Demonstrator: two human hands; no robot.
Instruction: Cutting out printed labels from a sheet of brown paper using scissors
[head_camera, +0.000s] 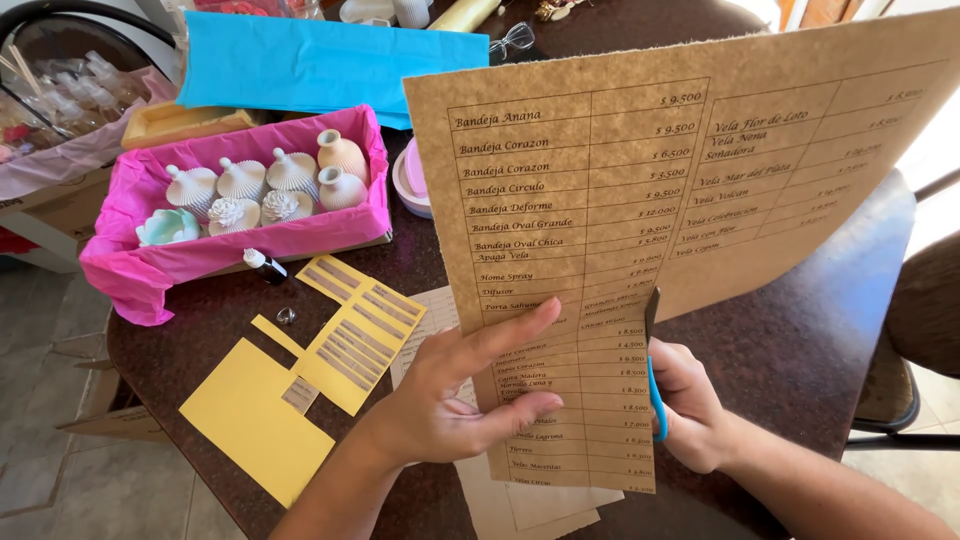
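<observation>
I hold a large tan sheet of printed paper (640, 200) upright over the dark table. My left hand (462, 388) pinches its lower left part, thumb on the front. My right hand (690, 405) grips blue-handled scissors (653, 372) whose blades point up into a cut running from the sheet's bottom edge. The scissors sit at about the middle of the sheet's lower half, between two printed columns.
A box lined with pink tissue (150, 250) holds several white ceramic pieces (268, 182) at the left. Yellow paper pieces (300, 380) lie on the round brown table (800, 340). Blue tissue (320, 60), glasses (512, 40) and a chair (925, 330) surround it.
</observation>
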